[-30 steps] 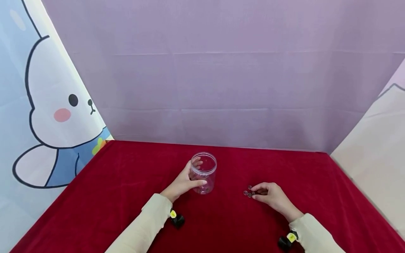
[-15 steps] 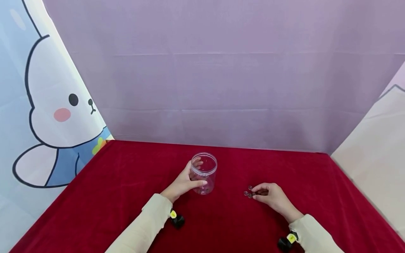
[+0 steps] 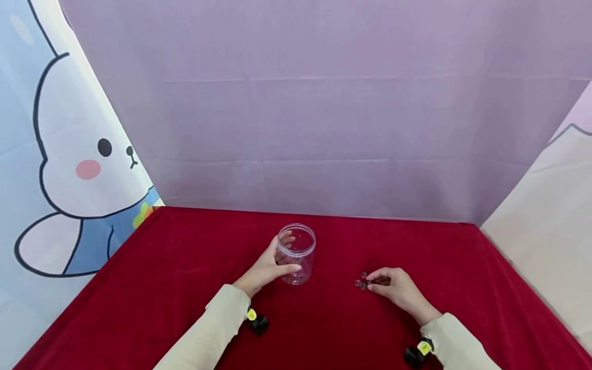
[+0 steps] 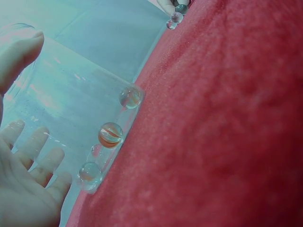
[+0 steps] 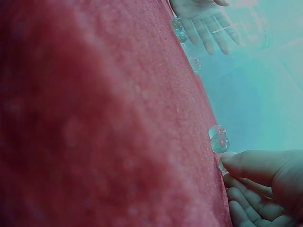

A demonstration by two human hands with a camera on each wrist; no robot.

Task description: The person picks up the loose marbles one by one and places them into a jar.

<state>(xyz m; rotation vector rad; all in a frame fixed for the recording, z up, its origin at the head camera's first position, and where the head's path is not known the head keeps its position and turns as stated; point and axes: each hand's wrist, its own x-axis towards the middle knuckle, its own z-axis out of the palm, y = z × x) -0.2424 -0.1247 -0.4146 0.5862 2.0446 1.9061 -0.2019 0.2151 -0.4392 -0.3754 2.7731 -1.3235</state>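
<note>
Red cloth; jar stands upright.

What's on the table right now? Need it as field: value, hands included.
Left hand: grips the clear jar round its side
Jar: upright on the cloth, mouth open, no lid on it
Jar contents: marbles at the bottom, at least three; exact count unclear
Right hand: pinches one marble; whether lifted, can't tell
Loose marbles: three visible beside the pinched one, on the cloth
Surface: red cloth
Backdrop: plain purple behind the table
</note>
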